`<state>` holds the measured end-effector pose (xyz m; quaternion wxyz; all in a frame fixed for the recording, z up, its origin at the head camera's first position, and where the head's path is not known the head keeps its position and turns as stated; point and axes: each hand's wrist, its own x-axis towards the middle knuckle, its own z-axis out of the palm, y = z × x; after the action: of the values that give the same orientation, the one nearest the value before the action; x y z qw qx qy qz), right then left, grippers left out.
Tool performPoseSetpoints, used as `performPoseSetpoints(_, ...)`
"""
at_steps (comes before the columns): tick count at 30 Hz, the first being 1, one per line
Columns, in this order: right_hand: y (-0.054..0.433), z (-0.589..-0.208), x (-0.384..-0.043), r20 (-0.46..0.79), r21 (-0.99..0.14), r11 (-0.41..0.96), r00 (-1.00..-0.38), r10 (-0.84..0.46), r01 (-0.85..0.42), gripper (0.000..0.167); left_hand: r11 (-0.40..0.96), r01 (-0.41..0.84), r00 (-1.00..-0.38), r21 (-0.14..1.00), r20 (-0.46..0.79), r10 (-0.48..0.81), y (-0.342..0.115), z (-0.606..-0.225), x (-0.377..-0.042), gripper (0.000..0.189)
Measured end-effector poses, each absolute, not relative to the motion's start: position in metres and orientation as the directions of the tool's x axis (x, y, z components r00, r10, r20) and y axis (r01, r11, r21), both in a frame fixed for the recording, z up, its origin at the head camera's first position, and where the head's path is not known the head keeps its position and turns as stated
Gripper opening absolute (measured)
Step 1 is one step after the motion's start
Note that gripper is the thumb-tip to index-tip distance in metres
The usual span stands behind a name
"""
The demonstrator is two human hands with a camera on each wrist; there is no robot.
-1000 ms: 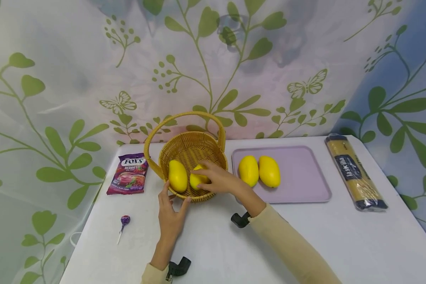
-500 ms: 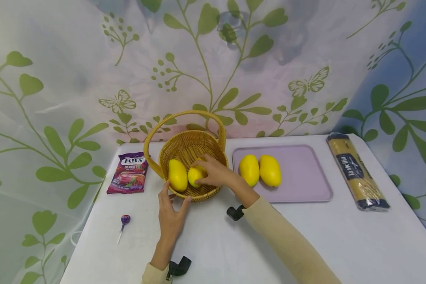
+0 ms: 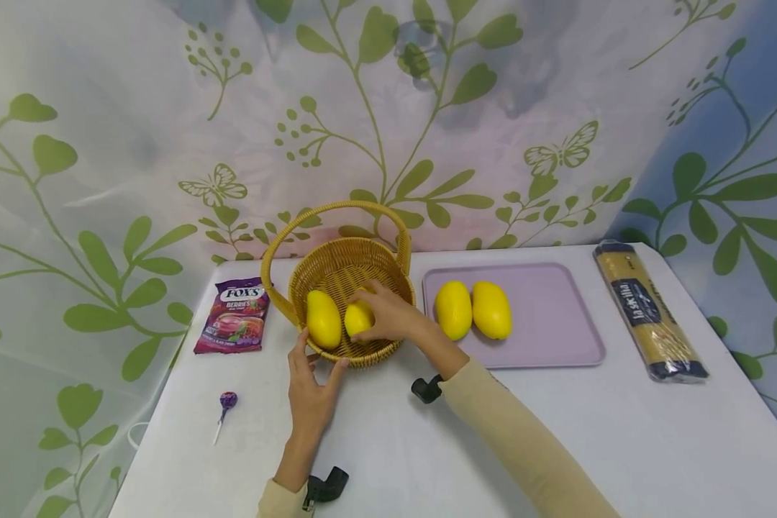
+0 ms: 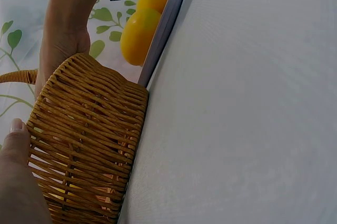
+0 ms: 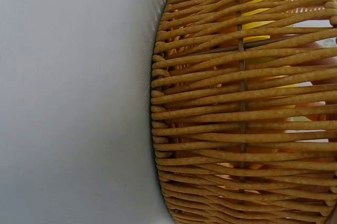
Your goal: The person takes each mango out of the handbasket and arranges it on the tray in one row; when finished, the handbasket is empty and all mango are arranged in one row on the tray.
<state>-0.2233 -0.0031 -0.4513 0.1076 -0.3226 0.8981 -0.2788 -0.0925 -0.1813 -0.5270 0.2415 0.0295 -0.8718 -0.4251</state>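
Observation:
A yellow wicker basket [image 3: 346, 252] with a tall handle stands on the white table. Inside lies a yellow mango [image 3: 324, 320]. My right hand [image 3: 388, 313] reaches over the near right rim and holds a second mango [image 3: 359, 320] beside it, partly covered by the fingers. My left hand [image 3: 314, 392] rests against the basket's near left side, index finger and thumb spread apart along the rim. In the left wrist view, the thumb [image 4: 17, 142] touches the woven rim. Through the weave, the right wrist view shows only bits of yellow.
Two more mangoes [image 3: 473, 311] lie on a lilac tray [image 3: 550, 316] right of the basket. A pack of spaghetti [image 3: 647, 313] lies at the far right. Left of the basket are a purple candy bag [image 3: 234, 316] and a lollipop [image 3: 225, 410]. A patterned curtain [image 3: 466, 144] hangs behind.
My right hand has shifted slightly left and its grasp on the second mango has changed; that mango sits slightly turned. The left hand and the basket stay put.

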Motion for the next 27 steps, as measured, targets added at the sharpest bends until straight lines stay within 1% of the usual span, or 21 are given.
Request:
performPoseSetpoints(6,-0.0017,-0.4484,-0.2221,0.011,-0.584,0.618,-0.767,-0.642,-0.526,0.065,0.633,0.148,-0.885,0.760,0.388,-0.259,-0.1818,-0.5270,-0.0939,0.087)
performPoseSetpoints(10,-0.0017,-0.4485,-0.2217,0.008,-0.591,0.615,-0.767,-0.642,-0.522,0.066,0.632,0.144,-0.887,0.762,0.382,-0.259,-0.1820,-0.5275,-0.0939,0.087)
performPoseSetpoints(18,-0.0027,-0.4506,-0.2211,0.016,-0.569,0.620,-0.761,-0.649,-0.540,0.067,0.639,0.124,-0.893,0.759,0.366,-0.261,-0.1823,-0.5268,-0.0923,0.087)
performPoseSetpoints(27,-0.0007,-0.4502,-0.2197,0.045,-0.588,0.599,-0.762,-0.646,-0.543,0.069,0.637,0.132,-0.892,0.760,0.371,-0.258,-0.1818,-0.5260,-0.0921,0.086)
